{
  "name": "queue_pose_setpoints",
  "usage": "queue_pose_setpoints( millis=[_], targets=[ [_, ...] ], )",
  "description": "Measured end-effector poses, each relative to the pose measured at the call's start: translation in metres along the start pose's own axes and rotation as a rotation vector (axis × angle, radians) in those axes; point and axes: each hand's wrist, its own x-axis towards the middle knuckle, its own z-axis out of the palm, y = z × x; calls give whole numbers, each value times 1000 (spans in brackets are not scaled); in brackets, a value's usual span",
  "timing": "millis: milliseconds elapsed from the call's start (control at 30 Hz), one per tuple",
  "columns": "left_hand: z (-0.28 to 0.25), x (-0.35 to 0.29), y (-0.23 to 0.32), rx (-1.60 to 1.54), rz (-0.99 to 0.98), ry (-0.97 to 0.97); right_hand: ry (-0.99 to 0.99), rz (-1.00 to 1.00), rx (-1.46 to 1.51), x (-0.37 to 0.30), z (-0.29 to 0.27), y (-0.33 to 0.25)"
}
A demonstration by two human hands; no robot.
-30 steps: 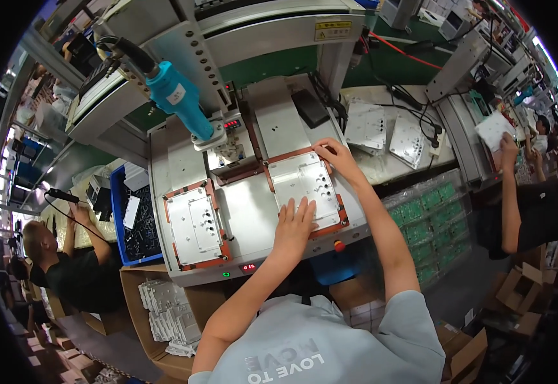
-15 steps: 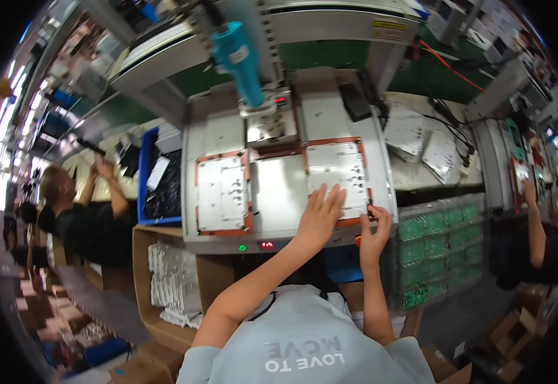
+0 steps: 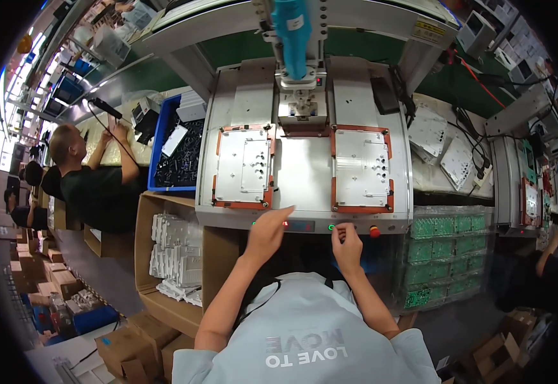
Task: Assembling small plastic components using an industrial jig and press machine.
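Both my hands are at the front edge of a silver bench machine [image 3: 304, 166]. My left hand [image 3: 267, 235] is over the left part of its control strip, one finger stretched out to the right and the others bent; it holds nothing I can see. My right hand [image 3: 348, 246] has its fingers curled in, close to a lit green button [image 3: 332, 227], with nothing visible in it. Whether either hand presses a button I cannot tell. Behind them, a white panel [image 3: 243, 166] lies in a red-brown frame on the left, and another white panel [image 3: 361, 168] in a matching frame on the right.
A teal cylinder [image 3: 291, 38] rises over a metal head. To the left stand a blue bin [image 3: 153, 153] of dark parts and a carton [image 3: 163, 297] of white parts. Green circuit boards [image 3: 445, 256] lie at right, near a red stop knob [image 3: 374, 232]. A co-worker [image 3: 93, 179] sits left.
Both hands have left the right-hand panel and come back to the machine's front edge, my left hand moving leftward. My view has shifted, so both panels show uncovered.
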Motion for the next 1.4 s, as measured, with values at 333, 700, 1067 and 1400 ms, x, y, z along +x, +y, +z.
queue_pose_setpoints(
  millis=[333, 700, 1067, 1400],
  targets=[
    [-79, -177, -118, 113, -684, 499, -24, -60, -107, -12, 15, 13],
    [-71, -385, -261, 490, -1265, 289, -285, 9, -39, 28, 90, -112],
    [-55, -429, -274, 295, -1504, 368, -449, -4, -743, 98, 111, -162],
    [-58, -417, -275, 553, -1326, 285, -154, -113, -624, 191, 166, -141]
  ],
)
